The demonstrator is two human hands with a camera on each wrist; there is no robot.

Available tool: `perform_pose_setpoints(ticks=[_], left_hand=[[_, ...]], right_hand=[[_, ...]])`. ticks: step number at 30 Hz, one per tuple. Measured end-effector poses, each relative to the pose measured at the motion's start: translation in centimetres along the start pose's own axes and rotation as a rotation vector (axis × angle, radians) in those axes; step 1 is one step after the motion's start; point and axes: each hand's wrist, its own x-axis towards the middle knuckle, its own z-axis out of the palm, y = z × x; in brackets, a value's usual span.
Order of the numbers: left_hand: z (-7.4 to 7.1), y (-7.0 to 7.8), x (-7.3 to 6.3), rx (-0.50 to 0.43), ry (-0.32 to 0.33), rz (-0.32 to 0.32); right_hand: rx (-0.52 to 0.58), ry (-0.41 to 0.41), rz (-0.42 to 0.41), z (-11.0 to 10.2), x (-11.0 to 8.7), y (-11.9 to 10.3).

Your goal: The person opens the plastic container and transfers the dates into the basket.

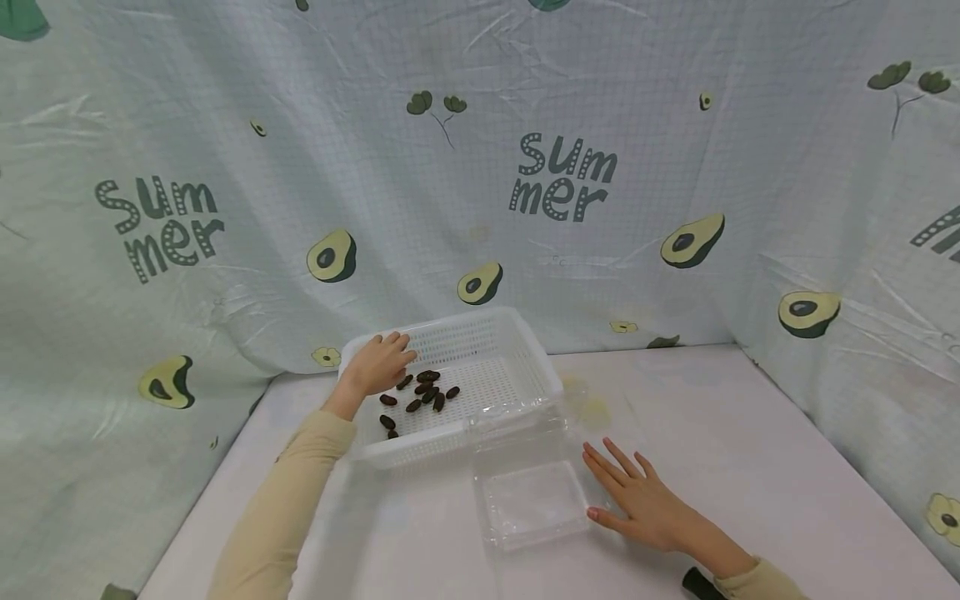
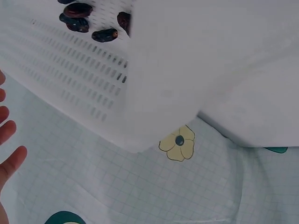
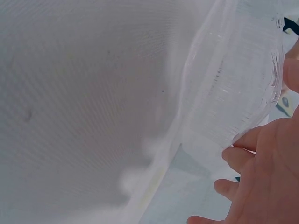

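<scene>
Over the left side of a white perforated plastic basket [image 1: 536, 358], my left hand [image 1: 378, 364] hovers with relaxed fingers and nothing in them. Several dark brown dates [image 1: 438, 402] lie scattered on the basket floor, just right of that hand. In the left wrist view, separated fingertips [image 2: 9, 133] show at the left edge, beside the basket wall [image 2: 93, 74]. A clear plastic clamshell box [image 1: 491, 508] stands open in front of the basket, its lid towards the basket. My right hand [image 1: 648, 508] lies with spread fingers at the box's right side, fingertips right at its edge.
The white tabletop [image 1: 420, 533] extends around the box and basket. A pale sheet [image 1: 420, 192] printed with avocados and lettering hangs behind and at both sides. Beside my right wrist is a black object [image 1: 701, 583], partly out of view.
</scene>
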Motion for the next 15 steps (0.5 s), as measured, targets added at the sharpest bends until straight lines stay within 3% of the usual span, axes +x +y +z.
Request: perform_pose_setpoints(ticks=[6, 15], left_hand=[[-1.0, 1.2, -1.1, -0.066, 0.142, 0.031], [-2.9, 4.0, -3.8, -0.117, 0.286, 0.077]], right_hand=[[0.013, 0.006, -0.008, 0.1, -0.2, 0.0], [0.035, -0.007, 0.025, -0.3, -0.3, 0.3]])
